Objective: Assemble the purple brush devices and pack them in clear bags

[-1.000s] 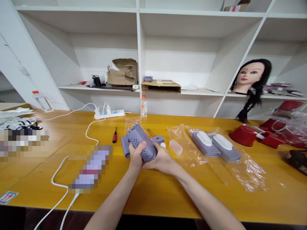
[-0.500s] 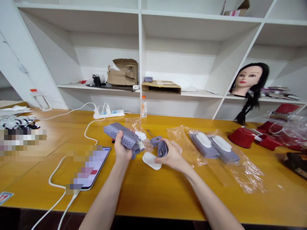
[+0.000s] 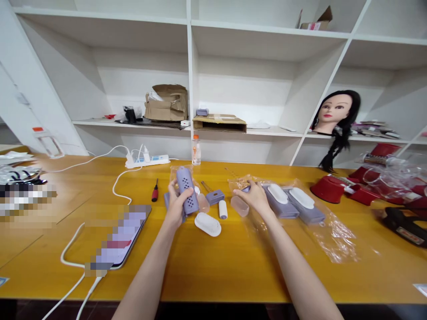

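My left hand (image 3: pixel 176 202) grips a purple perforated plastic housing (image 3: pixel 187 189), now standing steeply with its holed face toward me. My right hand (image 3: pixel 255 198) is over the clear plastic bags, thumb and fingers around a small purple plastic piece (image 3: pixel 246 189), mostly hidden. Between the hands lie a white cylinder (image 3: pixel 223 210), a small purple end part (image 3: pixel 215 197) and a white oval bristled piece (image 3: pixel 207 224). A translucent cover (image 3: pixel 239 206) rests just below my right thumb. Behind the left hand, other pieces are partly hidden.
A red-handled screwdriver (image 3: pixel 155 194) and a phone (image 3: pixel 125 238) with white cables lie at left. Two purple units with white oval tops (image 3: pixel 277 194) sit on plastic bags at right, near red parts (image 3: pixel 328 189). A bottle (image 3: pixel 196 151) and power strip (image 3: pixel 151 160) stand behind.
My left hand has turned the housing from lying sideways to steep. The white cylinder, earlier at the housing's end, lies on the table. My right hand has moved right and away with the purple piece.
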Demonstrator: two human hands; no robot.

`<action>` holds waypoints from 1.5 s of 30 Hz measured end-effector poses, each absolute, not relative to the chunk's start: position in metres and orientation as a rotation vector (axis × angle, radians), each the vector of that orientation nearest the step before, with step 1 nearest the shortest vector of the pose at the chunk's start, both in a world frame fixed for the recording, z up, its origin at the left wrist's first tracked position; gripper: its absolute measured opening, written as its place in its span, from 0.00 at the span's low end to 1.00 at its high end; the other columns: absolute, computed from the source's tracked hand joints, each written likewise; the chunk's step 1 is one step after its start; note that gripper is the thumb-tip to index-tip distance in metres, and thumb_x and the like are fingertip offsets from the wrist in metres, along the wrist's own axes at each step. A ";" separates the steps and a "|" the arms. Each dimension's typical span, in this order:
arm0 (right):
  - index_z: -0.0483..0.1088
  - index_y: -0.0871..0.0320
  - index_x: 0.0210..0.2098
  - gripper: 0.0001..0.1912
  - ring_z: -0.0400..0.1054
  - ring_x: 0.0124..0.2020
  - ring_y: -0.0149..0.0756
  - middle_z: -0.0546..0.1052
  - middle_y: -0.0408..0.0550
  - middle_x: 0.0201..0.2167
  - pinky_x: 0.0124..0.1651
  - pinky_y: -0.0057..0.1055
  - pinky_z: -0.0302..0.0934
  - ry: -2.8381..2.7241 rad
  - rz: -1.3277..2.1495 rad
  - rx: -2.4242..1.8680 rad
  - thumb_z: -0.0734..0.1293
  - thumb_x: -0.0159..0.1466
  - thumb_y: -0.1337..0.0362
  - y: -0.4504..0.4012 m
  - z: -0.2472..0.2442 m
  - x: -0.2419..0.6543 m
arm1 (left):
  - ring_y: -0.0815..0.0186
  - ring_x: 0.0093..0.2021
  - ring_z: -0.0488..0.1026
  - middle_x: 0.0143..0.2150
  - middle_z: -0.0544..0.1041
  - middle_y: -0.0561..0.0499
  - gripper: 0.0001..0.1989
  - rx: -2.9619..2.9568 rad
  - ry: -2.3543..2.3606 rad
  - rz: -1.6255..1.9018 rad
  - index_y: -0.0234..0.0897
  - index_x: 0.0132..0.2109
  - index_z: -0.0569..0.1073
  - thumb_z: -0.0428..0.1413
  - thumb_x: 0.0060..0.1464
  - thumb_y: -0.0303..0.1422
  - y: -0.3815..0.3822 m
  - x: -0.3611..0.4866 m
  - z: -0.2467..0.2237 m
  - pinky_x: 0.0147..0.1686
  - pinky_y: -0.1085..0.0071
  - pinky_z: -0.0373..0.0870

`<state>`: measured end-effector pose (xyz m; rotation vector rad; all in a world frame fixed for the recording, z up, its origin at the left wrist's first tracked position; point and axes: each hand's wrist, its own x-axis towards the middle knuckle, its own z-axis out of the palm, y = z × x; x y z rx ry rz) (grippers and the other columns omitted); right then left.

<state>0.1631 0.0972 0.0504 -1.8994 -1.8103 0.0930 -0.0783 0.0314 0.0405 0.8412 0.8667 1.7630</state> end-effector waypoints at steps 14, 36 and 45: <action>0.61 0.63 0.51 0.29 0.59 0.51 0.53 0.64 0.64 0.50 0.47 0.43 0.54 -1.953 0.145 -1.989 0.57 0.59 0.46 0.135 0.023 0.153 | 0.60 0.37 0.72 0.38 0.74 0.48 0.39 1.044 0.993 1.456 0.39 0.57 0.59 0.62 0.37 0.37 0.017 -0.058 0.048 0.33 0.70 0.67; 0.69 0.59 0.44 0.18 0.68 0.44 0.43 0.75 0.53 0.41 0.46 0.35 0.58 -1.883 0.067 -1.698 0.57 0.61 0.58 0.097 0.043 0.181 | 0.52 0.52 0.66 0.53 0.69 0.45 0.36 1.526 0.993 1.162 0.44 0.55 0.65 0.63 0.35 0.35 0.004 -0.054 0.046 0.45 0.63 0.64; 0.66 0.61 0.46 0.23 0.67 0.45 0.44 0.71 0.58 0.45 0.44 0.33 0.59 -1.856 0.087 -1.816 0.63 0.56 0.53 0.120 0.028 0.174 | 0.50 0.50 0.62 0.52 0.65 0.43 0.48 2.453 0.945 0.448 0.44 0.62 0.53 0.60 0.31 0.46 -0.024 0.002 0.028 0.49 0.56 0.58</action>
